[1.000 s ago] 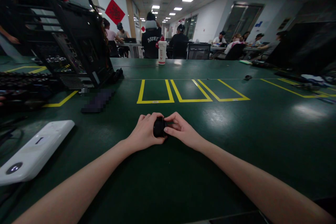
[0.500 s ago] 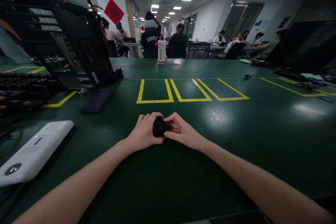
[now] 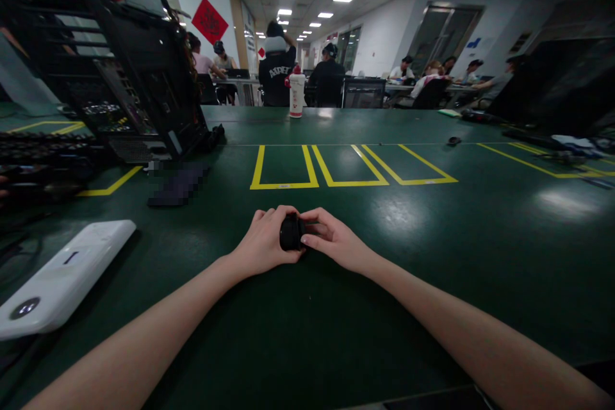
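A small black rounded object (image 3: 290, 234), perhaps a lens or a lidded case, is held between both hands low over the green table (image 3: 307, 327). My left hand (image 3: 264, 238) wraps round its left side, fingers over the far side and thumb near the bottom. From the right, my right hand (image 3: 339, 242) pinches the object's right edge with thumb and fingertips. The palms and fingers hide part of it, so its exact kind does not show.
Yellow tape outlines (image 3: 353, 183) lie beyond my hands. At left are a white slab-shaped device (image 3: 72, 269), a dark flat item (image 3: 177, 186) and an open computer case (image 3: 144, 90). A white bottle (image 3: 296, 96) stands at the far edge. People sit at desks behind.
The fingers and thumb of my right hand have shifted slightly at the black object's right edge. My left hand keeps its hold in the same place.
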A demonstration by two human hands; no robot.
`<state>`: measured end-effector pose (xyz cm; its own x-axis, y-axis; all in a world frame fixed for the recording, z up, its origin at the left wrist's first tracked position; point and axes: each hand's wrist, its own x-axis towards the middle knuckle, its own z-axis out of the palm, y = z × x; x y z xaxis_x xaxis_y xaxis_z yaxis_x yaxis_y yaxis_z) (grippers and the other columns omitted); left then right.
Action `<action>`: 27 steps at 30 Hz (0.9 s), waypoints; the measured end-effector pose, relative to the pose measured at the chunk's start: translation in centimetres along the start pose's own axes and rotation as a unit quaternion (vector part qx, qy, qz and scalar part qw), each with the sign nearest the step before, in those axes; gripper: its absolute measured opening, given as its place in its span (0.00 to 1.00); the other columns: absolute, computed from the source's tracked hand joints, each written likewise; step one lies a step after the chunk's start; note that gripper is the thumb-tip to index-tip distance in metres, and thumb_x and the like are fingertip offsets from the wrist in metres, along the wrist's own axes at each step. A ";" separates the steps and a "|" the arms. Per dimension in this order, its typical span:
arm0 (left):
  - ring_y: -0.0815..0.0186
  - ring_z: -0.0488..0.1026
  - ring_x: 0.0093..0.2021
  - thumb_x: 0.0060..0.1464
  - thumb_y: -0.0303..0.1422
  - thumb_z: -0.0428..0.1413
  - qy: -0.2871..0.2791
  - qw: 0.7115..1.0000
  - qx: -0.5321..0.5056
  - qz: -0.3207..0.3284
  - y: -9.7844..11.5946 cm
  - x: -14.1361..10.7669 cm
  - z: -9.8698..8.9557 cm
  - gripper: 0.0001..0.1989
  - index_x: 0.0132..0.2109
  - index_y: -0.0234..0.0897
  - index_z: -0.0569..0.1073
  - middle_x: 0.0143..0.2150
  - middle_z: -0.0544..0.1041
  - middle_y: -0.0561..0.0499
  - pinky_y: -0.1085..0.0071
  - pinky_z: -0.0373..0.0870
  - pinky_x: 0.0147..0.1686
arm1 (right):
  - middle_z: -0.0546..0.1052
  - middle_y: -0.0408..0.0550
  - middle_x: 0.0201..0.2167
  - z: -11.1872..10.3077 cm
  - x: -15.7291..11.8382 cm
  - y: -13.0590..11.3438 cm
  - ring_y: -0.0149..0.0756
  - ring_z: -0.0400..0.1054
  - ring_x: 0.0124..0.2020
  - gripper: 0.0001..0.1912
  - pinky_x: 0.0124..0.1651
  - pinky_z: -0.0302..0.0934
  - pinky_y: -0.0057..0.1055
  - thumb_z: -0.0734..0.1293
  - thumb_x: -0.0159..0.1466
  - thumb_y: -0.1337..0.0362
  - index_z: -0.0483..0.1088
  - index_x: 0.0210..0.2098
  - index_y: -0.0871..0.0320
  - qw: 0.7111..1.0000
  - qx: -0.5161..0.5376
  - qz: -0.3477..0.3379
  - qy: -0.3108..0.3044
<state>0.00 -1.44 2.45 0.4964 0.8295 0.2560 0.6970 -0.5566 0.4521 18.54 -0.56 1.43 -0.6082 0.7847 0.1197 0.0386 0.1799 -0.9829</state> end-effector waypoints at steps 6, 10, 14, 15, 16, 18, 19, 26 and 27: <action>0.57 0.66 0.44 0.43 0.37 0.57 0.003 1.000 0.005 -0.001 -0.1 0.0 0.1 0.25 0.48 0.39 0.59 0.45 0.67 0.48 0.59 0.57 0.45 | 0.66 0.46 0.44 0.1 0.0 0.5 0.36 0.65 0.47 0.13 0.48 0.63 0.39 0.64 0.58 0.66 0.58 0.41 0.55 1.000 0.024 -0.002 -0.005; 0.57 0.66 0.44 0.43 0.38 0.57 0.011 1.000 0.006 0.000 -0.2 0.1 0.2 0.25 0.48 0.39 0.59 0.44 0.67 0.48 0.60 0.56 0.45 | 0.66 0.45 0.41 0.3 0.3 1.1 0.36 0.66 0.45 0.10 0.46 0.64 0.38 0.63 0.58 0.65 0.59 0.39 0.55 1.000 0.013 -0.018 0.017; 0.57 0.66 0.44 0.43 0.38 0.57 0.015 1.000 0.007 0.008 -0.5 0.1 0.5 0.26 0.49 0.39 0.58 0.44 0.67 0.48 0.60 0.57 0.44 | 0.64 0.46 0.46 0.3 0.3 0.7 0.36 0.64 0.48 0.15 0.49 0.62 0.39 0.63 0.58 0.68 0.58 0.44 0.53 1.000 0.002 -0.011 0.022; 0.57 0.66 0.44 0.43 0.38 0.58 0.015 1.000 0.006 0.010 -0.6 0.1 0.7 0.26 0.49 0.39 0.58 0.44 0.67 0.48 0.60 0.57 0.44 | 0.63 0.46 0.47 0.2 0.2 0.5 0.36 0.63 0.49 0.17 0.51 0.61 0.39 0.63 0.58 0.68 0.58 0.46 0.53 1.000 -0.004 -0.008 0.023; 0.57 0.66 0.44 0.43 0.38 0.58 0.018 1.000 0.006 0.012 -0.7 0.1 0.8 0.27 0.49 0.39 0.58 0.44 0.67 0.48 0.60 0.57 0.44 | 0.63 0.46 0.48 0.2 0.2 0.3 0.36 0.63 0.50 0.18 0.52 0.60 0.40 0.63 0.58 0.69 0.57 0.47 0.52 1.000 -0.008 -0.006 0.020; 0.57 0.66 0.44 0.42 0.38 0.58 0.031 0.999 0.005 0.010 -0.8 0.1 0.9 0.27 0.49 0.40 0.58 0.43 0.67 0.49 0.60 0.57 0.44 | 0.63 0.47 0.48 0.1 0.0 0.0 0.36 0.62 0.51 0.18 0.53 0.59 0.41 0.63 0.58 0.69 0.58 0.48 0.53 1.000 -0.007 -0.002 0.008; 0.57 0.66 0.44 0.42 0.38 0.58 0.031 0.999 0.005 0.009 -0.8 0.0 0.9 0.27 0.49 0.40 0.58 0.44 0.67 0.49 0.60 0.57 0.44 | 0.64 0.47 0.48 0.0 0.0 0.0 0.36 0.62 0.51 0.17 0.53 0.59 0.41 0.63 0.58 0.69 0.58 0.47 0.54 1.000 -0.001 -0.002 0.000; 0.57 0.66 0.44 0.43 0.37 0.57 0.011 1.000 0.004 0.011 -0.5 0.0 0.3 0.25 0.48 0.40 0.58 0.44 0.67 0.48 0.60 0.57 0.44 | 0.64 0.46 0.46 0.2 -0.2 0.2 0.37 0.63 0.50 0.14 0.50 0.62 0.39 0.64 0.58 0.68 0.59 0.42 0.54 1.000 0.020 -0.001 -0.007; 0.57 0.66 0.44 0.43 0.38 0.58 0.016 1.000 0.005 0.011 -0.6 0.0 0.4 0.26 0.48 0.40 0.58 0.44 0.67 0.48 0.60 0.57 0.44 | 0.64 0.46 0.46 0.2 -0.1 0.3 0.37 0.64 0.49 0.12 0.49 0.63 0.39 0.63 0.58 0.67 0.59 0.41 0.55 1.000 0.016 -0.005 0.000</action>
<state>-0.16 -1.13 1.86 0.4950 0.8177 0.2940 0.6909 -0.5755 0.4376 18.47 -0.71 1.05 -0.6091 0.7824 0.1298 0.0065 0.1686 -0.9857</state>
